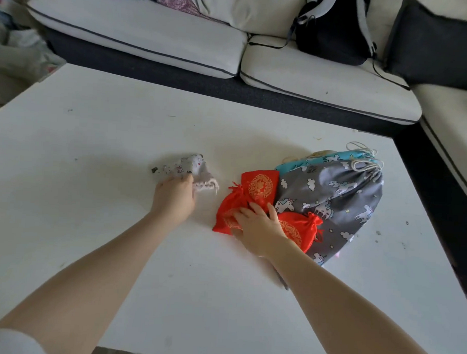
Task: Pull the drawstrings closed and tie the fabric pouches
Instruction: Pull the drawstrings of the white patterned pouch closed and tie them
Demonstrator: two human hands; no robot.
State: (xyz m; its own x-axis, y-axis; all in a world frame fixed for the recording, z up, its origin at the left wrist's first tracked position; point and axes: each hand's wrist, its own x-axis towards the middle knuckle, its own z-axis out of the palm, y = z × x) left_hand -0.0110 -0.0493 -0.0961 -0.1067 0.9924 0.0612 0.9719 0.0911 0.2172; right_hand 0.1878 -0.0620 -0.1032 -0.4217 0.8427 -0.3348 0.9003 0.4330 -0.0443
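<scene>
Head-cam view over a white bench (99, 149). Left hand (174, 198) grasps a small pale printed pouch (186, 167) near bench centre, fingers curled on its edge by the pale drawstring (206, 186). Right hand (259, 227) lies on a red satin pouch (231, 211) w/ gold round emblem, fingers spread & fairly straight, pressing, not clenched. Second red pouch (258, 184) lies just behind; third red pouch (298, 230) sits beside the wrist. All three overlap a grey unicorn-print drawstring bag (341, 197), cinched at top, w/ a teal bag (321, 158) under it. No readable writing. White sofa (153, 37) & black backpack (335, 31) behind.
</scene>
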